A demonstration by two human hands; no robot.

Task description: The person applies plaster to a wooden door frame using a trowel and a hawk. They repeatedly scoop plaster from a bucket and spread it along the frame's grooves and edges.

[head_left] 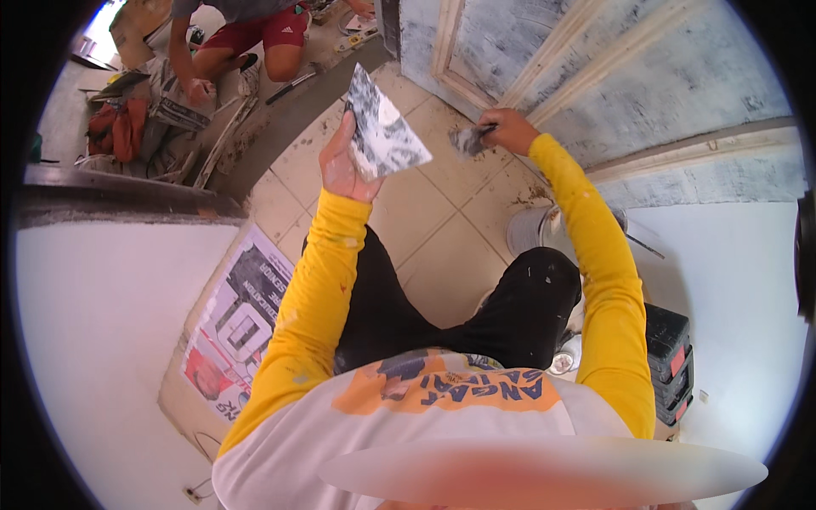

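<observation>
At the far left, on the floor by a kneeling co-worker (246,38), a red bag (119,129) slumps in a soft heap (I can't tell what is in it). Next comes the left hand (340,168), closed on the low left edge of a flat putty board (382,127). The board is held up above the floor tiles (425,208), with white, pasty smears on it. It looks thin, stiff and light, and the wet paste may make it slippery. The clean part of an edge looks best to grab, with fingers underneath. Right of it is a putty knife (466,143), its blade smeared too. It looks light, and the dark handle is the place to hold. The right hand (510,132) is wrapped around that handle, near the big panel (697,76). Below, a pale bucket (525,231) is partly behind the yellow sleeve (595,229); its inside is hard to see. By the right knee is a small whitish pot (563,362), its filling unclear. Last, black boxes (667,340) stand stacked, hiding whatever they hold.
</observation>
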